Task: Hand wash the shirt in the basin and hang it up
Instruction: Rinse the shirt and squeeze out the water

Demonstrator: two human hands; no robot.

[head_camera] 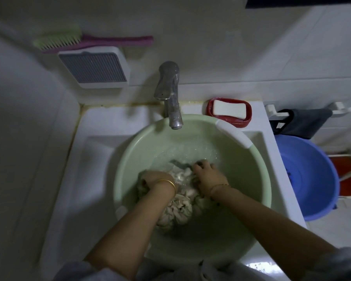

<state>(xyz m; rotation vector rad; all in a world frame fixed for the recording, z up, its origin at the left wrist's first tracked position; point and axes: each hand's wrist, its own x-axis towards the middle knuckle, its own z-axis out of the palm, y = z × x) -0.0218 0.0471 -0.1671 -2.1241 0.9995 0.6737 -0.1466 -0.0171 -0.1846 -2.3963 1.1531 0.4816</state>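
Observation:
A pale green basin point(257, 183) sits in the white sink and holds soapy water. In it lies a wet, bunched cream shirt point(179, 209). My left hand point(154, 179) grips the shirt's left end, its fingers curled into the cloth. At the far right end of the bundle my right hand point(206, 173) clutches the fabric, with the fingers bent over it. Both wrists wear thin gold bangles. The lower part of the shirt lies between my forearms.
A metal tap point(169, 94) overhangs the basin's far rim. A white soap bar in a red dish point(229, 111) stands to its right. A blue bucket point(312, 175) sits right of the sink, below a dark cloth on a rail. On the wall hang a brush point(89, 40) and a vent.

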